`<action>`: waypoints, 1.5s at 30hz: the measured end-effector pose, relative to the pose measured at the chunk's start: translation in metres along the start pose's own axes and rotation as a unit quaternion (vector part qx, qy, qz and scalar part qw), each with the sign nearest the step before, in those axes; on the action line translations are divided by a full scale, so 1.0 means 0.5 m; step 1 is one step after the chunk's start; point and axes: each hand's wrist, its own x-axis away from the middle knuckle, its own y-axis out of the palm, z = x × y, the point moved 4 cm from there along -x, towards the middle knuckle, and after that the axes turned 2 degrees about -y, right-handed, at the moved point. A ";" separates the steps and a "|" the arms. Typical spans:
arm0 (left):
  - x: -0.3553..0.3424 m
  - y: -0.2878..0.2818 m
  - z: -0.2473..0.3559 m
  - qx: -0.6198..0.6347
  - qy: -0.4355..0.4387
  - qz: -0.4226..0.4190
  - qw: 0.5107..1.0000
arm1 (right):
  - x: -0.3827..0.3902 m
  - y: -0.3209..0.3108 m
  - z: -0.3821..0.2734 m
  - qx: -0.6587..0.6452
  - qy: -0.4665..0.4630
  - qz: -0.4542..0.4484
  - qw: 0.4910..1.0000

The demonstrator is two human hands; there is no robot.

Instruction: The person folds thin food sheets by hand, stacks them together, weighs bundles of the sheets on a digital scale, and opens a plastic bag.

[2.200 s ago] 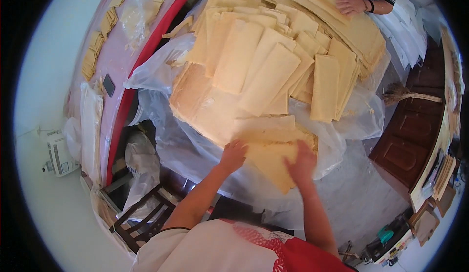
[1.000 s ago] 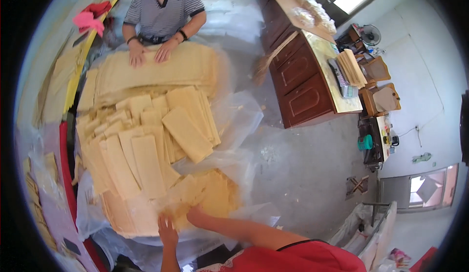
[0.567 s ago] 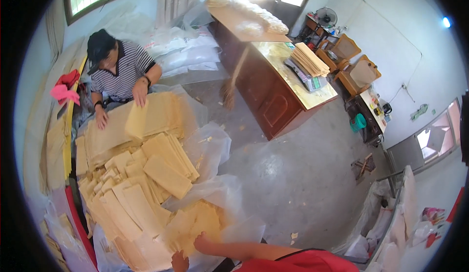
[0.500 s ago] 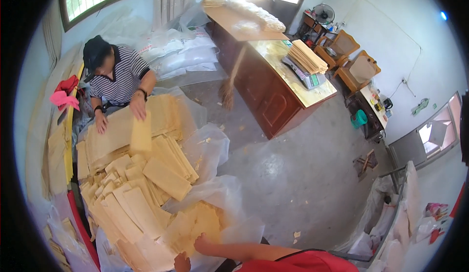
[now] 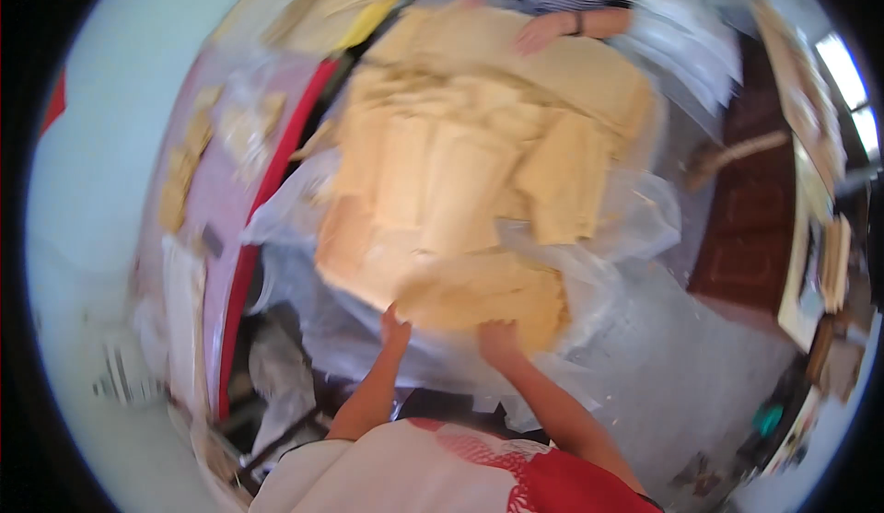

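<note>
- Room: white wall on your left, grey floor on your right; view smeared by blur.
- Brown cabinet stands across the floor, well apart from you, broom near it.
- Pink table with a red edge runs along your left.
- Your work surface: a broad heap of yellow sheets, clear plastic showing around and under it.
- Far stack at the heap's other end; a co-worker's hand rests on it.
- Middle of the heap: loose strips, overlapping, mostly pointing away from you.
- Near sheet lies flat at the heap's near right end, long axis roughly left to right; one layer or several, can't tell.
- Key relation: that sheet is straight ahead of your right hand, and ahead and rightward of your left hand. Right is nearer its middle; left sits by its near left corner.
- Right fingers look curled at the near edge; pinching or only resting, can't tell.
- Left fingers look close together, tips at the corner; grip can't be told either.
- Small dark flat thing lies on the pink table, well left of both your hands.
</note>
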 end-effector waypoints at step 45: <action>0.014 -0.070 0.059 0.466 -0.203 -0.034 0.860 | 0.096 -0.055 0.052 -0.187 -0.127 -0.002 0.974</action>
